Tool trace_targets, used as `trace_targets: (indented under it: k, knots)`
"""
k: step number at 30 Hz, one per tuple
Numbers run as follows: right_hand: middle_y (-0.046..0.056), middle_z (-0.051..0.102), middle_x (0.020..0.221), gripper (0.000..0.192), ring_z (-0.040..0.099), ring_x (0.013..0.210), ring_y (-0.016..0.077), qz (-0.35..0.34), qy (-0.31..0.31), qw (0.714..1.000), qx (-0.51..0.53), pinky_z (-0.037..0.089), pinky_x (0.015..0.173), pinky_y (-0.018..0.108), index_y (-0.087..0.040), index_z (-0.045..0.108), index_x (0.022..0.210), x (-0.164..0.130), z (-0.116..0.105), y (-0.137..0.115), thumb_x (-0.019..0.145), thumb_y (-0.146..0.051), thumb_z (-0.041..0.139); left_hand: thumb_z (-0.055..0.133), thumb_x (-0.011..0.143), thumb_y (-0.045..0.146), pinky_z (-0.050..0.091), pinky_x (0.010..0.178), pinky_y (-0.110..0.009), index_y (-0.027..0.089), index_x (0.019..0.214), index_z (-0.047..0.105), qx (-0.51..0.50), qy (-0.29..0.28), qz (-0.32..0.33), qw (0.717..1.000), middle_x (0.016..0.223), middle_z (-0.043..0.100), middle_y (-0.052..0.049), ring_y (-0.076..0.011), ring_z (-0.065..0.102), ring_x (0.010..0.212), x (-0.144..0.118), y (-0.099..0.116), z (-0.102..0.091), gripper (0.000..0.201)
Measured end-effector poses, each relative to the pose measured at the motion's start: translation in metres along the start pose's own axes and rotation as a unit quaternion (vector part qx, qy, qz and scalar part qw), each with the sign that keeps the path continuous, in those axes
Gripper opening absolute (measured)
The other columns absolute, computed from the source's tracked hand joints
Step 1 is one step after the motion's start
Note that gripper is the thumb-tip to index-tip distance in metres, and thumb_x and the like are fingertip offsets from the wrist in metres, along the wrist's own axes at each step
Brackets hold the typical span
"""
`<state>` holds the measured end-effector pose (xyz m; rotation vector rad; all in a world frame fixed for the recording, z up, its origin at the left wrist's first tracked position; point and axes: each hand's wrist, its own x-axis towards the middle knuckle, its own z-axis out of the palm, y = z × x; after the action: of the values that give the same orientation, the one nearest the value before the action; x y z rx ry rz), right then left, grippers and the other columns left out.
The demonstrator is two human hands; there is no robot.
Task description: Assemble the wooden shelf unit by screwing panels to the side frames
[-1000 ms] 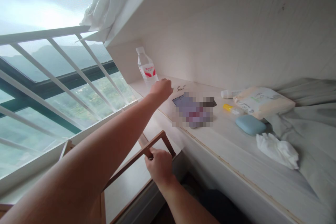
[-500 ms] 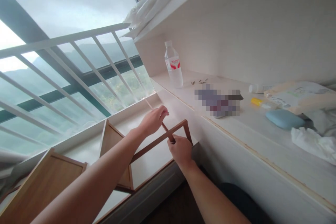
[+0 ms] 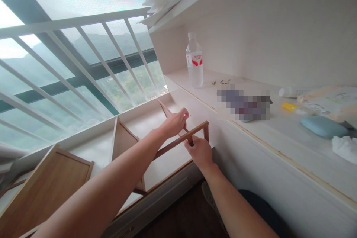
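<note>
My left hand [image 3: 177, 122] is closed, with a small screw [image 3: 190, 115] poking out between thumb and fingertips. It hovers just above a brown wooden frame [image 3: 175, 142]. My right hand [image 3: 199, 151] wraps round a bar of that frame near its corner, the fingers partly hidden. The frame stretches from the corner beside the right hand to behind my left forearm. Connected-looking wooden panels [image 3: 125, 139] stand on the white window ledge [image 3: 158, 169], one larger panel [image 3: 57, 178] at lower left. More small screws [image 3: 225, 81] lie loose on the shelf.
On the white shelf [image 3: 284, 148] at right stand a water bottle [image 3: 195, 65], a pixelated item [image 3: 244, 104], a light blue object [image 3: 323, 126], a yellow-capped item [image 3: 289, 106] and crumpled tissue [image 3: 346, 149]. A white railing [image 3: 92, 46] runs before the window.
The view has shifted, so the shelf things sit further right. Both hands keep their holds on the screw and the frame, with little movement between them.
</note>
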<state>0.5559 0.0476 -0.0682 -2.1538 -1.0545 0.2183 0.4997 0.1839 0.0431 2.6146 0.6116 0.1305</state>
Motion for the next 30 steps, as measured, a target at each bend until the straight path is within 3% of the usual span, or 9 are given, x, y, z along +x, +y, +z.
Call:
trace_targets:
  k: [3,6,10,13,17,23,30]
  knots:
    - [0.005,0.080,0.083,0.038,0.075,0.083,0.0243,-0.002,-0.022,1.000,-0.001,0.044,0.066,0.028,-0.027,0.080,0.109,-0.002,-0.014,0.005,0.091,-0.059,0.068,0.033,0.105,0.031,0.049,0.065,-0.027,0.024,0.109,0.047,0.006,0.002,0.005,1.000,0.076,0.073,0.000,-0.0158,0.064,0.061,0.001,-0.001,0.001,0.017]
    - [0.004,0.076,0.073,0.041,0.073,0.074,0.0220,-0.029,-0.014,0.999,0.024,0.044,0.064,0.028,-0.028,0.082,0.104,-0.012,-0.038,0.013,0.087,-0.064,0.071,0.033,0.105,0.031,0.049,0.066,-0.027,0.024,0.111,0.048,0.015,0.003,0.003,1.000,0.076,0.074,0.000,-0.0164,0.065,0.063,0.001,0.001,0.000,0.017]
    - [0.003,0.068,0.061,0.044,0.063,0.058,0.0160,-0.100,0.101,0.987,0.070,0.043,0.063,0.026,-0.021,0.080,0.090,-0.022,-0.072,0.014,0.101,-0.054,0.053,0.033,0.106,0.030,0.050,0.067,-0.027,0.023,0.111,0.049,0.016,0.001,0.005,1.000,0.075,0.074,0.000,-0.0163,0.064,0.063,0.000,0.003,0.000,0.018]
    - [0.004,0.071,0.069,0.038,0.066,0.063,0.0165,-0.122,0.137,0.982,0.044,0.046,0.067,0.025,-0.020,0.078,0.107,-0.009,-0.088,-0.001,0.105,-0.042,0.046,0.035,0.106,0.031,0.049,0.066,-0.026,0.023,0.110,0.050,0.006,0.008,0.001,1.000,0.073,0.073,0.000,-0.0159,0.063,0.062,-0.001,0.004,0.001,0.018]
    - [0.007,0.078,0.089,0.033,0.073,0.085,0.0235,-0.097,0.072,0.989,-0.081,0.049,0.075,0.030,-0.027,0.073,0.128,0.029,-0.098,-0.031,0.099,-0.030,0.058,0.037,0.106,0.031,0.049,0.068,-0.027,0.022,0.110,0.052,0.004,0.008,-0.004,1.000,0.074,0.072,-0.001,-0.0163,0.064,0.064,-0.001,0.006,0.001,0.019]
    - [0.014,0.078,0.107,0.025,0.075,0.097,0.0261,-0.058,-0.039,0.979,-0.189,0.051,0.080,0.033,-0.025,0.078,0.116,0.068,-0.104,-0.053,0.098,-0.030,0.061,0.039,0.104,0.025,0.048,0.067,-0.027,0.021,0.112,0.051,0.007,-0.005,0.011,1.000,0.076,0.072,-0.001,-0.0146,0.060,0.059,-0.003,0.003,-0.001,0.015]
    - [0.009,0.080,0.099,0.021,0.074,0.094,0.0232,-0.113,-0.010,0.977,-0.180,0.049,0.078,0.030,-0.028,0.082,0.107,0.070,-0.100,-0.041,0.098,-0.032,0.063,0.039,0.104,0.022,0.047,0.064,-0.025,0.020,0.112,0.050,0.004,-0.001,0.033,0.999,0.076,0.071,-0.001,-0.0135,0.059,0.058,-0.003,-0.001,0.000,0.014]
